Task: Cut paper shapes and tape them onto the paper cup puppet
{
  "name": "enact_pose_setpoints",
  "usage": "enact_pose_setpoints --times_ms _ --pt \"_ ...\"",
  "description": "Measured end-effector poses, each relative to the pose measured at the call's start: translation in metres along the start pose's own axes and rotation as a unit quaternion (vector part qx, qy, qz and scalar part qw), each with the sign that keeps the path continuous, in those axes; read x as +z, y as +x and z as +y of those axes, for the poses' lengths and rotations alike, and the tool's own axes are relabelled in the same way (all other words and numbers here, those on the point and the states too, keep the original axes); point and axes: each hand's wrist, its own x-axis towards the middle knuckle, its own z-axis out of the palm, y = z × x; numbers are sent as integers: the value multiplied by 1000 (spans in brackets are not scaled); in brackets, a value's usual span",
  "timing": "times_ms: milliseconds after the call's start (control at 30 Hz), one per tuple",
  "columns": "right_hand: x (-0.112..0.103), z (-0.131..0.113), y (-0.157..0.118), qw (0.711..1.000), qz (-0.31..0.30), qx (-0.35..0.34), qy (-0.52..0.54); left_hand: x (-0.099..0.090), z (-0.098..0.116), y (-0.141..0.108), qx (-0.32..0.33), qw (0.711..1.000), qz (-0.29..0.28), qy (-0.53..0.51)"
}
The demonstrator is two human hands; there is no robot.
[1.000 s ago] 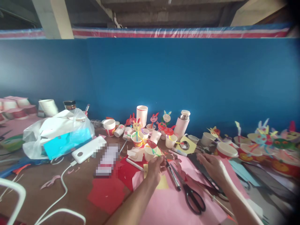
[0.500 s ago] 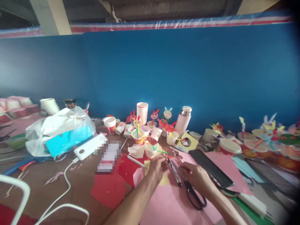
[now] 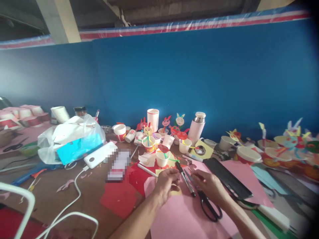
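Note:
My left hand point(image 3: 166, 185) hovers over the pink paper point(image 3: 171, 215), fingers curved and thumb apart, with nothing visible in it. Just beyond it stands a paper cup point(image 3: 162, 158) with a red paper face on a stalk. A black-and-silver pen point(image 3: 186, 181) lies between my hands. My right hand point(image 3: 208, 182) is above the blades of the black-handled scissors point(image 3: 208, 206); its fingers are loosely bent and apart, and I see nothing held. Under my left hand is a small yellow paper piece point(image 3: 176, 192), partly covered.
A black tray-like case point(image 3: 228, 179) lies right of my hand. Behind stand several decorated cups point(image 3: 149, 145) and a pink thermos point(image 3: 196, 127). To the left are a phone point(image 3: 119, 165), a white power bank point(image 3: 100, 154) with a cable, red paper point(image 3: 118, 197) and a plastic bag point(image 3: 74, 139).
My left hand has drawn slightly back from the cup and its fingers have spread. My right hand has shifted little. The whole view has moved slightly to the right.

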Motion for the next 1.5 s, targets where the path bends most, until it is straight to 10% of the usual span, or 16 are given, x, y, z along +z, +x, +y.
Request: enact_pose_setpoints --times_ms 400,700,1100,1500 --pt "18 -41 10 992 -56 -11 109 -8 -1 -16 142 979 -11 145" --pt "38 -37 -1 993 -80 6 87 -30 31 -29 237 955 131 121" --pt "57 -26 -2 989 -8 -121 -85 -24 31 -32 112 988 89 -48" --pt "-6 5 3 983 138 -27 -117 -21 16 -31 80 996 27 26"
